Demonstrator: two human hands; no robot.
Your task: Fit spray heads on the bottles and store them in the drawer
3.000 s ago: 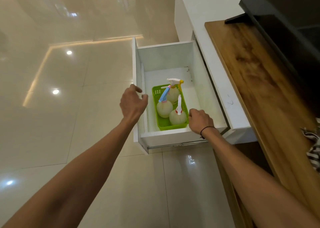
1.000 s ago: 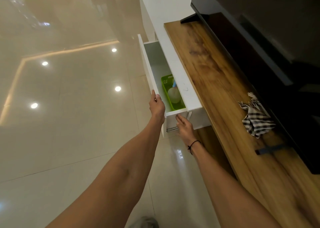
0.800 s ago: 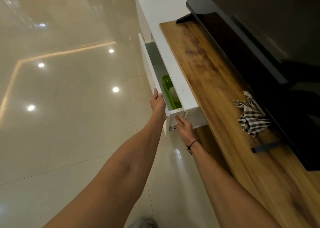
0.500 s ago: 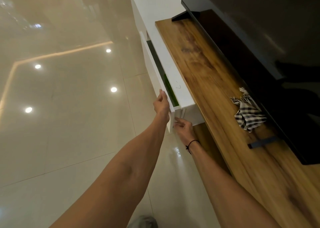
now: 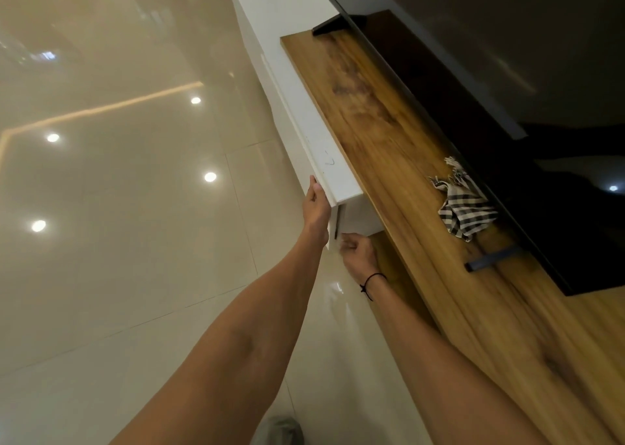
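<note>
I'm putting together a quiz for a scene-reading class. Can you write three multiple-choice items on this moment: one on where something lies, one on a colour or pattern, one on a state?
1. Where does the cloth lie?
A. on the floor
B. on the wooden counter
C. over the drawer front

2. What is the cloth's pattern?
A. black and white check
B. plain green
C. red stripes

3. How does the drawer stand?
A. pulled fully out
B. taken out and set on the floor
C. shut or all but shut

Answers:
1. B: it sits crumpled on the wooden counter, in front of the dark screen.
2. A: dark and light checks show across its folds.
3. C: the white front lies against the cabinet with none of the inside showing, the left hand on its near end and the right hand just below it.
</note>
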